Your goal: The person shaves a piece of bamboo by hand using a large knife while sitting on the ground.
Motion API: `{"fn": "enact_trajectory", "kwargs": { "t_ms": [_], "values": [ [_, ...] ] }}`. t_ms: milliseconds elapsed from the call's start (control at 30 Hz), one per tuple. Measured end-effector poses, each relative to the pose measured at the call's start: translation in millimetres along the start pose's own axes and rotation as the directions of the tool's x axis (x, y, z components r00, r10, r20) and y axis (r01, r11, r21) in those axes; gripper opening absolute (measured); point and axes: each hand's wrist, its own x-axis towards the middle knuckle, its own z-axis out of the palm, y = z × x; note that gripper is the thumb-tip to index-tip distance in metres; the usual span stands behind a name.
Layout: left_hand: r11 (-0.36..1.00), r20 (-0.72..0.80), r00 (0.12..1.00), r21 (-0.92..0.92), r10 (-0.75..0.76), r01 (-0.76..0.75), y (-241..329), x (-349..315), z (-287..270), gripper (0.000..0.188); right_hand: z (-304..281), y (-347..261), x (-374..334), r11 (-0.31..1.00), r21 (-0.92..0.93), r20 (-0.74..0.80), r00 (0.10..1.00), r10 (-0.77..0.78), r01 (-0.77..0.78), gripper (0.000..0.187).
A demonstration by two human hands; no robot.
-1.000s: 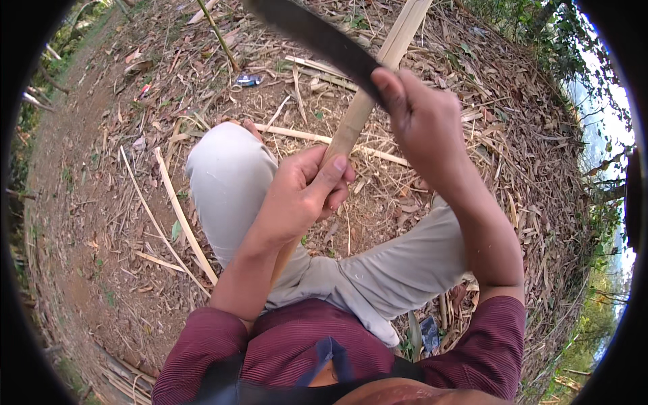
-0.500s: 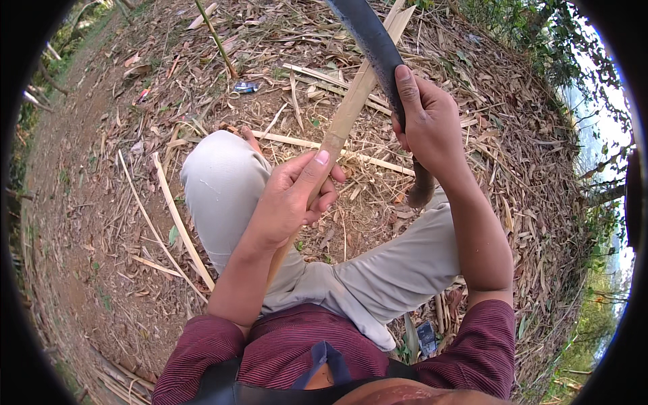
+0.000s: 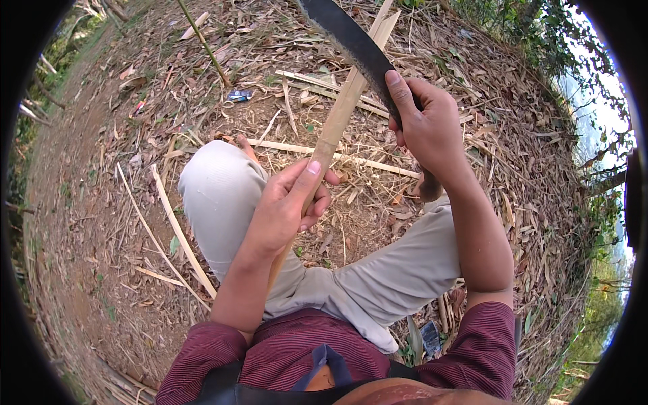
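We find the pale slat point(image 3: 335, 120) running from upper to lower centre. The left hand point(image 3: 287, 202) curls its fingers round it mid-frame; the right hand point(image 3: 430, 120) clenches the dark knife point(image 3: 351, 39). We judge the slat light, stiff, splinter-prone, best held mid-frame.

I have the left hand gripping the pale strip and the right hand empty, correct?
Not quite: the right hand isn't empty; the head view shows it holding a dark curved blade. The left hand does grip the pale strip.
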Motion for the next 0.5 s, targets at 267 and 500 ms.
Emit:
{"fn": "enact_trajectory", "kwargs": {
  "t_ms": [267, 500],
  "values": [
    [1.0, -0.011, 1.0, -0.021, 0.0, 0.0, -4, 1, -1, 0.035, 4, 3, -1, 0.996, -0.027, -0.002, 0.996, -0.085, 0.085, 0.045],
    [0.998, -0.045, 0.997, 0.04, 0.058, -0.056, -12, 1, 0, 0.031, 1, -3, -1, 0.997, -0.059, 0.008, 0.999, -0.05, 0.05, 0.041]
  ]
}}
